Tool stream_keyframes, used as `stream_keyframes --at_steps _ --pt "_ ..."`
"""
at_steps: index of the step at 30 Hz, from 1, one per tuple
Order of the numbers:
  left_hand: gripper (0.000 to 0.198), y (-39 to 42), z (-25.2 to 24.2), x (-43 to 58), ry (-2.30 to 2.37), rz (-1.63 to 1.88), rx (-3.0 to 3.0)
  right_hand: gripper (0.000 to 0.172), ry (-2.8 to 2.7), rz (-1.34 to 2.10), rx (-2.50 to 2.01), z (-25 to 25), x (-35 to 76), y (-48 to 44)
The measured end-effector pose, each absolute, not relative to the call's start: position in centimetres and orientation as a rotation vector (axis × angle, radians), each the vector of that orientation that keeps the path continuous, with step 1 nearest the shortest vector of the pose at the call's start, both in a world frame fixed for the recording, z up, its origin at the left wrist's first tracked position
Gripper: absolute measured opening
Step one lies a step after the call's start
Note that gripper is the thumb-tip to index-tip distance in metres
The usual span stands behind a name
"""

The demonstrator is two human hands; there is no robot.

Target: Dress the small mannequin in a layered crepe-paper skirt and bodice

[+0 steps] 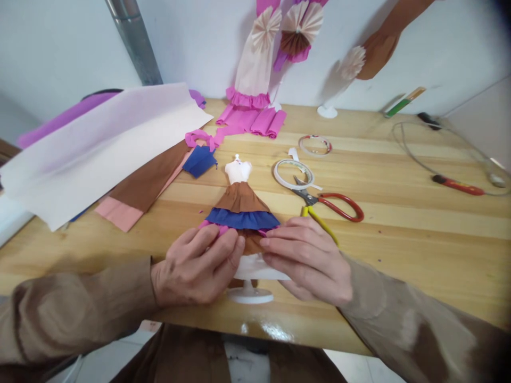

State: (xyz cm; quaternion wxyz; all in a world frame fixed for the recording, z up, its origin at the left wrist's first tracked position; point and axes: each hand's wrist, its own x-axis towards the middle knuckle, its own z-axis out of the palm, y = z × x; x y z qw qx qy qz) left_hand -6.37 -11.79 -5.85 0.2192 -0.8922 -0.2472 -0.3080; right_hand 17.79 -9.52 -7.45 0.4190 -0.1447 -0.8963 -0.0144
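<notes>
Small white doll-size mannequin (238, 171) is on the pale wooden table (399, 234), round base by the near edge, wearing a tiered crepe-paper skirt (241, 210) of brown, blue and pink layers. Left hand (195, 268) at the skirt's lower left: fingers (223, 250) curled close together, pinched on the pink bottom layer. Right hand (307, 260) at the lower right: thumb and forefinger pressed together on the hem; red-and-yellow-handled scissors (331, 205) and white tape roll (293, 174) lie just right of the mannequin.
</notes>
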Motion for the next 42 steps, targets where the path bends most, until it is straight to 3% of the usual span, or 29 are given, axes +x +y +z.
stream_keyframes --at_steps 15,23,29,38,42 --pt "0.020 -11.7 -5.2 -6.1 -0.646 -0.901 -2.528 0.017 -2.267 0.032 -0.319 -7.0 18.5 -9.4" --pt "0.012 -12.0 -5.0 -6.0 -0.467 -1.014 -2.621 0.016 -2.252 0.033 -0.316 -7.0 18.0 -9.3" --pt "0.006 -12.4 -5.8 -6.2 -0.488 -1.072 -2.637 0.038 -2.268 0.220 -0.395 -6.2 18.7 -9.7" --pt "0.016 -12.5 -5.8 -6.1 -0.529 -1.034 -2.651 0.017 -2.193 0.249 -0.421 -6.2 18.6 -9.4" --pt "0.015 -12.5 -5.4 -6.4 -0.581 -0.957 -2.678 0.022 -2.142 0.216 -0.445 -6.7 18.1 -9.2"
